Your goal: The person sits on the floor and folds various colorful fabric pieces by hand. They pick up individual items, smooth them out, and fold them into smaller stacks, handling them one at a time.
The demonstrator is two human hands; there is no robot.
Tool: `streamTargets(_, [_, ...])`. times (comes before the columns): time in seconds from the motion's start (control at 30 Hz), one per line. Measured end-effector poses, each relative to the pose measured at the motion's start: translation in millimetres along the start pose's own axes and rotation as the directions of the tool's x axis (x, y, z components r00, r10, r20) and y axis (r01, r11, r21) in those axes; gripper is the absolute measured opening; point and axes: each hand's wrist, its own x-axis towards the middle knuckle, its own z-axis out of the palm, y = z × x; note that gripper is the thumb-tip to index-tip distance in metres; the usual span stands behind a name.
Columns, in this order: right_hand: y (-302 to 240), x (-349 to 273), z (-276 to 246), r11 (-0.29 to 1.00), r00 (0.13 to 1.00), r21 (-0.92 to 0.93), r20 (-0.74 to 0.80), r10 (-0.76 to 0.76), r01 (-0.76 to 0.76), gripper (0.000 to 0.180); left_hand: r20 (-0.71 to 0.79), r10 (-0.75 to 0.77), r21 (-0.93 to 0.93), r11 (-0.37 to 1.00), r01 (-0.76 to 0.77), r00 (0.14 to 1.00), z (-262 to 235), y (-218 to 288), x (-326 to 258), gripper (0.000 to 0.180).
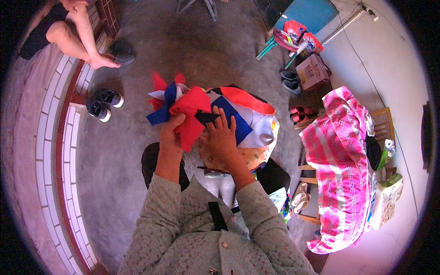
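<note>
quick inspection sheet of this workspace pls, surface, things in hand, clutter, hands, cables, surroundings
surface: grey concrete floor, with a tiled brick step at the left
job's things: bundle of red, blue and white fabric pieces held over a heap of cloth on the lap
clutter: black shoes by the step, cardboard box, bright bags, sandals, pink plaid cloth draped over wooden furniture
grippers: left hand clasps the red fabric; right hand lies fingers spread on the heap
cables: a thin wire runs along the white wall
surroundings: another person's bare legs on the step, upper left
</note>
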Motion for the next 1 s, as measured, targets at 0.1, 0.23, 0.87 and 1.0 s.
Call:
streamTargets(0.1, [3.4,-1.4,9.4,1.000,1.000,-0.023,0.006,-0.002,0.003,0.067,-0.037,-0.079,0.029,0.996,0.080,0.996,1.5,-5.3,-0.9,0.051])
streamTargets(0.23, [1.5,-2.3,-3.3,0.998,0.999,0.043,0.020,-0.042,0.041,0.066,0.013,-0.118,0.037,0.992,0.118,0.993,10.3,-12.8,-2.0,0.051])
streamTargets(0.87, [50.0,-57.9,-64.2,0.304,0.722,0.934,-0.341,0.602,0.188,0.039,0.027,-0.442,0.291,0.862,0.416,0.897,30.4,-44.1,-4.4,0.052])
streamTargets(1.0, [35.6,-57.4,-74.0,0.608,0.889,0.788,-0.341,0.305,0.093,0.062,0.078,-0.465,0.381,0.831,0.405,0.882,27.6,-51.6,-5.5,0.052])
